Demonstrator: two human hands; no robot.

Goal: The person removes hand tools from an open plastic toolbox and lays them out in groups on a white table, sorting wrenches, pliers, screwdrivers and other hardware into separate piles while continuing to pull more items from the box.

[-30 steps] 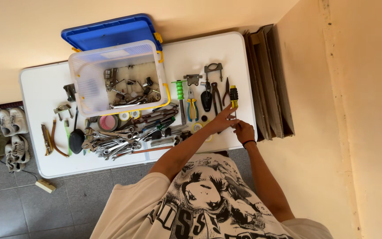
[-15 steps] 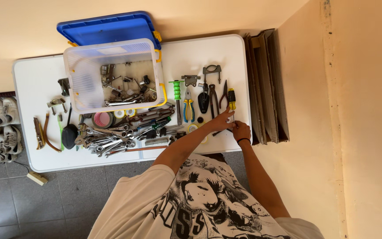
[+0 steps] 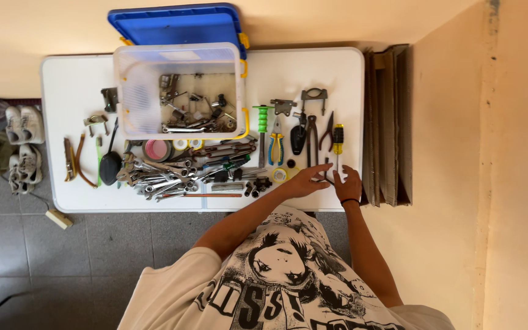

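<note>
My left hand [image 3: 308,181] rests near the front right of the white table [image 3: 331,67], fingers spread, fingertips touching a small dark tool [image 3: 325,179]. My right hand [image 3: 349,185] lies beside it with fingers flat on the table, just below the tip of a yellow-and-black screwdriver [image 3: 338,138]. Neither hand grips anything. To the left of the screwdriver, black pincers [image 3: 311,137], blue-and-yellow pliers [image 3: 275,146] and a green-handled tool [image 3: 263,117] lie in a row.
A clear plastic bin [image 3: 135,98] with loose metal parts stands at the back, its blue lid [image 3: 175,23] behind it. Several wrenches [image 3: 160,180] and tape rolls [image 3: 156,150] lie mid-table. Folded cardboard [image 3: 389,122] leans at the right edge. Shoes [image 3: 22,146] lie on the floor at left.
Both hands have drawn back toward the table's front edge, off the screwdriver shaft. The screwdriver lies straight in the row. The camera view has shifted.
</note>
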